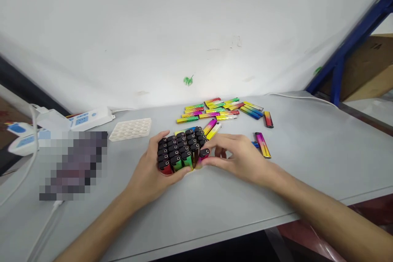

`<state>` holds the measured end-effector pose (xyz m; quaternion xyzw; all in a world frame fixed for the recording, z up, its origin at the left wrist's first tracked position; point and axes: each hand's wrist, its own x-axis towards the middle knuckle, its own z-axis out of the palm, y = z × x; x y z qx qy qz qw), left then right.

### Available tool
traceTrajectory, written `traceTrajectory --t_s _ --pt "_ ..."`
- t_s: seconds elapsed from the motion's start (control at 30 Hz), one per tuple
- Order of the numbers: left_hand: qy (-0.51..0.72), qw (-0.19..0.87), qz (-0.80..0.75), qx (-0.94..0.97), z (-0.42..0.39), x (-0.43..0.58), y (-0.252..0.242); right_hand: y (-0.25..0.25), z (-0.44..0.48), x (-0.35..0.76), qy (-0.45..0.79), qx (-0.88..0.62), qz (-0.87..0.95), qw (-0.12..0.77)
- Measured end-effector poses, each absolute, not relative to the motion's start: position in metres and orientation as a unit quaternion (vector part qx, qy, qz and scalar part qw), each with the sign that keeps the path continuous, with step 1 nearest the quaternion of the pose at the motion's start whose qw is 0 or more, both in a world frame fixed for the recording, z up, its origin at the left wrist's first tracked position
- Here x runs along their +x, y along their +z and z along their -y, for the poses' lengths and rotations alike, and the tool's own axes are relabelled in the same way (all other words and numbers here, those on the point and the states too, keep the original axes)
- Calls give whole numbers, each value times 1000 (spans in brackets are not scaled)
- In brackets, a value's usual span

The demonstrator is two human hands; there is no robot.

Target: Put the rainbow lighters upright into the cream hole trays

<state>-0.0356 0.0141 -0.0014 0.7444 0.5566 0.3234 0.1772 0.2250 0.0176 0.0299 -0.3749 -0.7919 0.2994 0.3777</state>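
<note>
Rows of lighters point(178, 147) with black tops stand upright, packed closely in a block. My left hand point(153, 172) is wrapped around the block's left and front sides, thumb along the front. With thumb and fingers, my right hand point(233, 153) pinches one pinkish lighter point(204, 154) at the front right corner, tilted slightly beside the others. Whatever the block stands in is mostly hidden; a pale edge shows below it. Just behind the block lie a pink-yellow lighter point(210, 125) and a yellow-white one point(214, 130).
Several shiny multicoloured lighters point(211, 110) lie scattered near the wall. A purple-yellow lighter point(263, 145) lies right of my right hand. A white tray with holes point(130, 129), a blurred-out dark object point(75, 166), power strips point(89, 118) and cables are on the left.
</note>
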Motion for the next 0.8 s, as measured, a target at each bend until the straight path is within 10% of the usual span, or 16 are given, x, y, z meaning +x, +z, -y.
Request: traceTrajectory --t_s 0.4,0.8 --pt "320 181 -549 751 -13 -37 -3 15 -10 211 75 -383 843 370" --pt "321 211 -522 762 -17 -42 2 44 -8 198 37 -455 877 148"
